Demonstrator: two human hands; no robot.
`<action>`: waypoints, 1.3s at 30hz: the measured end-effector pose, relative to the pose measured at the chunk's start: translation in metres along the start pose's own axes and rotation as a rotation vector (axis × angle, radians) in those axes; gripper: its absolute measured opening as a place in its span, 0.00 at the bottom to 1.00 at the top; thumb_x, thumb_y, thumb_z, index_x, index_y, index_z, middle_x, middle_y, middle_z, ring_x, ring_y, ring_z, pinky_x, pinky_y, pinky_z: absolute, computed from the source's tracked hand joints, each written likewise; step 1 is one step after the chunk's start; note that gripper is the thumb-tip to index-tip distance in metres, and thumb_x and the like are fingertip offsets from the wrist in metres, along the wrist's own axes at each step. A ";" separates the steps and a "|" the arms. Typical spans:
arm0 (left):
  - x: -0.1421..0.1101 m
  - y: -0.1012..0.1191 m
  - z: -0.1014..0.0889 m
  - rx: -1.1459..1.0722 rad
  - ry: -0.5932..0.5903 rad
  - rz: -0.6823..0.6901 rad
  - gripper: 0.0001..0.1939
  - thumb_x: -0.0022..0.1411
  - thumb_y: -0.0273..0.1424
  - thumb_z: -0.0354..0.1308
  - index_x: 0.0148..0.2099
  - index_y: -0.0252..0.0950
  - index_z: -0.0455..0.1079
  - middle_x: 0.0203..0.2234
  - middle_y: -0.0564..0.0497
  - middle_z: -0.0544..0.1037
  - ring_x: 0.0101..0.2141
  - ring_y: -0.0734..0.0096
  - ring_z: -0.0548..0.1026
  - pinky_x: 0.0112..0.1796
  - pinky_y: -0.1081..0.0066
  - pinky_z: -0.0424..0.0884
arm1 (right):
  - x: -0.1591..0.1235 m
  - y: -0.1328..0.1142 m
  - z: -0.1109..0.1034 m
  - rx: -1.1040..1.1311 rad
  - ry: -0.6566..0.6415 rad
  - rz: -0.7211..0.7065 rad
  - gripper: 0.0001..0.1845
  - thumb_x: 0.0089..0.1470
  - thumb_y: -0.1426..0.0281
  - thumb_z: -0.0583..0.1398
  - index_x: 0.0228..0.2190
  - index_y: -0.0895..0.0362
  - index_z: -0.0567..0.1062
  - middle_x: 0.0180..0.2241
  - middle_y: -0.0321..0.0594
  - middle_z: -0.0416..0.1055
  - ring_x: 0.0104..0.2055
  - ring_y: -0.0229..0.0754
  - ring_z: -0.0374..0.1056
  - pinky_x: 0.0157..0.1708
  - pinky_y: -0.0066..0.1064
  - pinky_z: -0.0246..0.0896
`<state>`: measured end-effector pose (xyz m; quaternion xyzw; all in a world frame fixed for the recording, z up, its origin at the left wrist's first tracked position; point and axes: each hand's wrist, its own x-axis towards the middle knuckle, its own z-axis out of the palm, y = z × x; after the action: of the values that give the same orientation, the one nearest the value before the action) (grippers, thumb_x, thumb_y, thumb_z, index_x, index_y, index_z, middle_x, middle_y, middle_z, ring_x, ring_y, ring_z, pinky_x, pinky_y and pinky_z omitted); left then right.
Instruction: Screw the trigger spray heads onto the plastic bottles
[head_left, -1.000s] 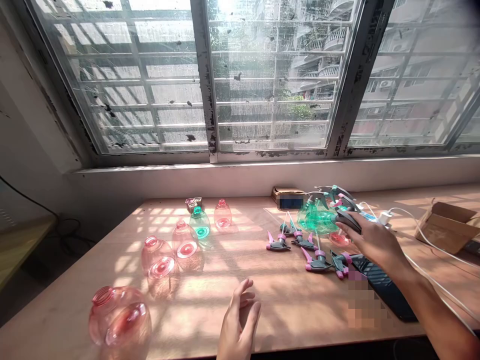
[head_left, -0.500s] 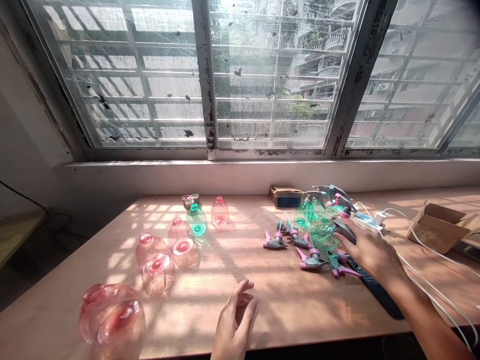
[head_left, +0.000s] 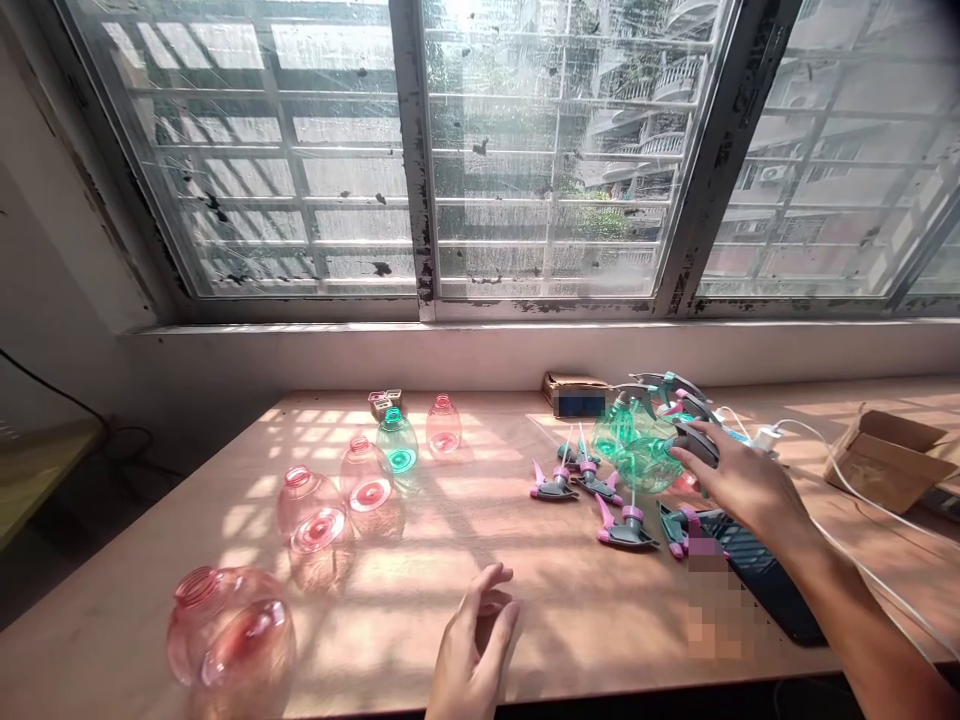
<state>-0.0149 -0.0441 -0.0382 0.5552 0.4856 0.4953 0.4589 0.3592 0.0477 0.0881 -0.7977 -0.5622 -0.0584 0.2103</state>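
My right hand is closed around the grey trigger head of a green spray bottle, which is tilted on its side above the table. Beside it stand other green spray bottles with heads fitted, partly hidden. Loose grey-and-pink spray heads lie just left of and below that hand, among them one spray head and another spray head. Near the table's front edge rests my left hand, empty, fingers loosely bent and thumb apart. Headless pink bottles stand to its left, the nearest pink bottle being largest in view.
A headless green bottle stands among the pink ones, before small dark blocks. At the back are a cardboard box and the window wall. White cables, an open carton and a dark flat object occupy the right side.
My right hand has raised the green spray bottle slightly and brought it closer to level. The whole scene has shifted a little to the right; my left hand keeps its pose.
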 end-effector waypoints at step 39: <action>-0.001 0.008 0.000 0.044 -0.020 -0.036 0.21 0.71 0.47 0.59 0.59 0.44 0.78 0.57 0.43 0.83 0.52 0.54 0.81 0.56 0.59 0.74 | 0.062 -0.040 0.020 -0.229 0.102 -0.216 0.22 0.74 0.64 0.51 0.57 0.66 0.74 0.50 0.63 0.80 0.45 0.63 0.80 0.39 0.45 0.68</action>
<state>-0.0147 -0.0460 -0.0299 0.5611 0.5020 0.4706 0.4602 0.3421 0.1207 0.1006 -0.7472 -0.6231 -0.1850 0.1389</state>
